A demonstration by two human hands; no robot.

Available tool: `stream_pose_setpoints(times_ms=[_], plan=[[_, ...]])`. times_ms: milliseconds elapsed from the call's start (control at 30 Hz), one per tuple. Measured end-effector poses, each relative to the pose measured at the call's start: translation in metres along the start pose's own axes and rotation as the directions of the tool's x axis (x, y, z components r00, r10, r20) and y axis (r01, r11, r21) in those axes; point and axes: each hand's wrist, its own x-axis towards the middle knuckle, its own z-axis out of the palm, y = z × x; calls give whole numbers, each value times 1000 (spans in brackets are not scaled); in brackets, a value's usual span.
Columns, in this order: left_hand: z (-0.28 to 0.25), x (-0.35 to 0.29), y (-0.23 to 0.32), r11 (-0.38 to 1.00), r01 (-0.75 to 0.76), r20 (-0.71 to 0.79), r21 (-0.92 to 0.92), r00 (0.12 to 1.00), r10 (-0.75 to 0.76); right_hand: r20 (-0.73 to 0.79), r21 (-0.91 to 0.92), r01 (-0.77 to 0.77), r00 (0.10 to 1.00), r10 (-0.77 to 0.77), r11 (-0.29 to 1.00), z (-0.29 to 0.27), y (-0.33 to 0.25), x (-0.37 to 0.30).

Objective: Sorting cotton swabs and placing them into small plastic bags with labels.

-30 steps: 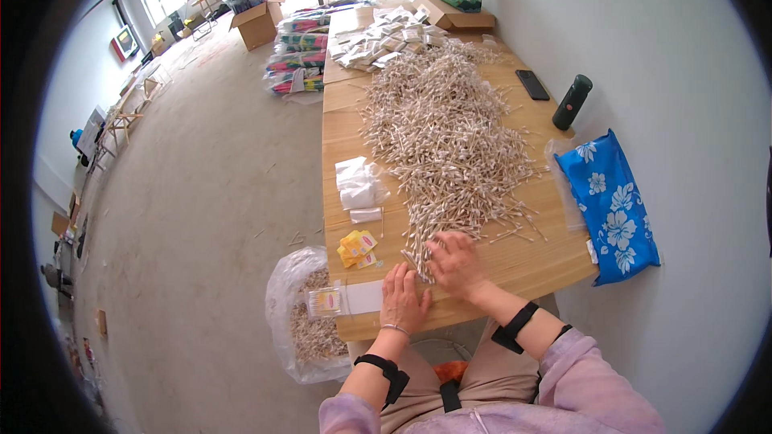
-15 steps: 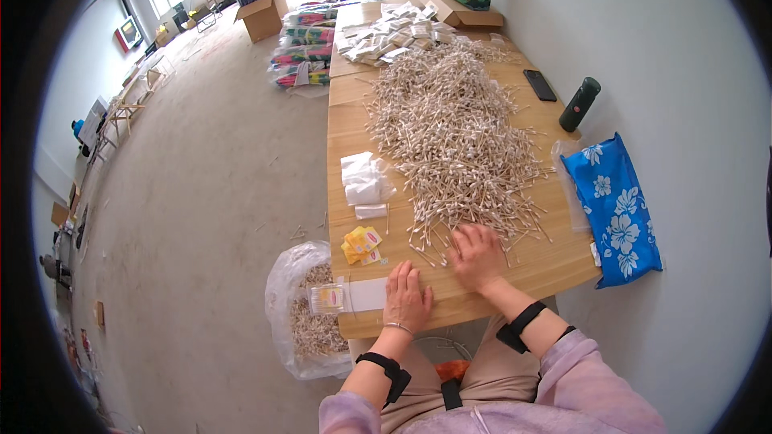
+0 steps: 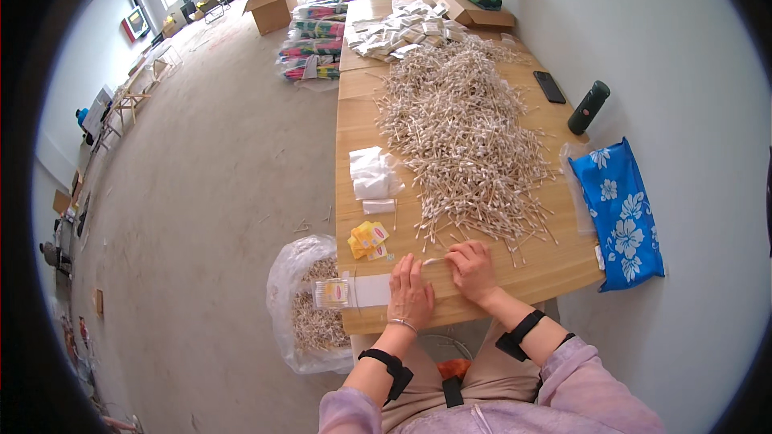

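Note:
Near the table's front edge, my left hand [image 3: 411,289] lies palm down with its fingers stretched forward, on the right end of a flat white strip [image 3: 371,290]. To the left of the strip, a clear packet of cotton swabs with a yellow label [image 3: 330,293] juts past the table edge. My right hand [image 3: 472,272] is closed, its fingertips on cotton swabs [image 3: 435,260] whose white tips point toward my left hand. How many it holds is hidden. Just beyond both hands spreads a large heap of loose cotton swabs [image 3: 470,153].
Yellow cards [image 3: 368,238] and clear plastic bags [image 3: 371,175] lie along the left side. Filled packets [image 3: 410,28] are piled at the far end. A phone [image 3: 549,87], dark green bottle [image 3: 589,108] and blue floral pack [image 3: 619,213] line the right. A bag of swabs [image 3: 281,305] stands below left.
My right hand has drawn back from the heap's near edge toward my left hand, bringing cotton swabs with it. My left hand stays on the white strip. The whole view has shifted slightly.

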Motion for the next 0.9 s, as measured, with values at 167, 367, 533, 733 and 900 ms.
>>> stream_pose_setpoints(times_ms=[167,367,533,733,900], plan=[[4,-2,-5,1000,-11,-43,-13,999,10,39,167,50,998,-57,985,11,-24,-11],[3,3,-1,999,-41,-44,-16,998,40,76,259,53,994,-75,964,15,-11,1],[3,0,-5,998,-51,-66,-26,997,49,55,115,104,992,-111,988,13,-7,48],[5,1,-4,997,-40,-66,-68,997,35,143,-64,377,920,-365,924,24,13,70],[7,0,-6,998,-36,-88,-51,996,32,160,-39,238,960,-229,970,15,32,60]])
